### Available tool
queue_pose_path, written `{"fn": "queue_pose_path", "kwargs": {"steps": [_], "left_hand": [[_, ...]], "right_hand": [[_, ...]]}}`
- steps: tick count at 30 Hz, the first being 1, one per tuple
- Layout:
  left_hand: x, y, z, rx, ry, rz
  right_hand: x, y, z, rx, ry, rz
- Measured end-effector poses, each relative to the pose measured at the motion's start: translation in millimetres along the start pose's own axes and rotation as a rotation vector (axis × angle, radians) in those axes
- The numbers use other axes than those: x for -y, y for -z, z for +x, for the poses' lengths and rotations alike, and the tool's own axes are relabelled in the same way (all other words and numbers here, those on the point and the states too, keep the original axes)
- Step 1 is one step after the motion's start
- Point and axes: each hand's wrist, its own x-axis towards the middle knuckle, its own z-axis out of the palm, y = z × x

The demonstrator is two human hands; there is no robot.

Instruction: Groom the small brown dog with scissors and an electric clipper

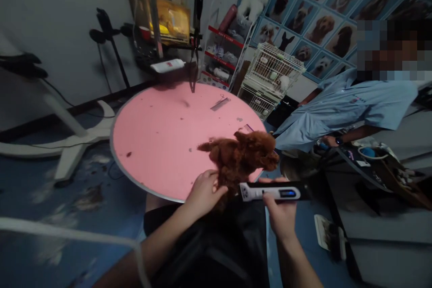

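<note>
A small curly brown dog (pixel 241 155) is at the near right edge of a round pink table (pixel 155 144), its head turned to the right. The fingers of my left hand (pixel 204 191) are closed round one of its legs, low in the fur; the paw itself is hard to make out. My right hand (pixel 281 218) grips a silver-and-black hair clipper (pixel 270 192) with a lit blue display. The clipper lies level, its blade end pointing left, close to the leg fur; whether it touches the fur I cannot tell.
Scissors and a comb (pixel 221 102) lie on the table's far side, with scattered hair tufts. A white bottle (pixel 168 65) is beyond the rim. Wire cages (pixel 273 72) and a shelf rack (pixel 224 54) stand behind. A co-worker in a blue smock (pixel 340 103) is at the right.
</note>
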Motion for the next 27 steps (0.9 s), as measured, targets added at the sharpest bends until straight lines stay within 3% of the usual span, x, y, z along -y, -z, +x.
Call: {"fn": "queue_pose_path", "kwargs": {"steps": [3,5,7,11,15,19,24,27], "left_hand": [[7,-27,-12,0.06,0.009,0.252],[1,-37,-14,0.055,0.025,0.276],[-3,-41,-19,0.044,0.056,0.167],[-6,-50,-38,0.026,0.13,-0.302],[-6,-63,-55,0.015,0.244,-0.703],[-4,-70,-65,0.013,0.337,-0.772],[2,-66,-74,0.017,0.343,-0.757],[4,-61,-78,-0.012,0.348,-0.74]], "right_hand": [[18,3,21,0.045,0.044,-0.013],[31,-6,40,0.148,0.112,-0.126],[41,-19,57,0.271,0.166,-0.295],[55,-45,81,0.462,0.145,-0.653],[66,-72,99,0.652,0.192,-0.744],[69,-101,112,0.693,0.149,-0.865],[57,-133,109,1.051,0.022,-1.017],[50,-143,105,1.029,0.043,-1.067]]}}
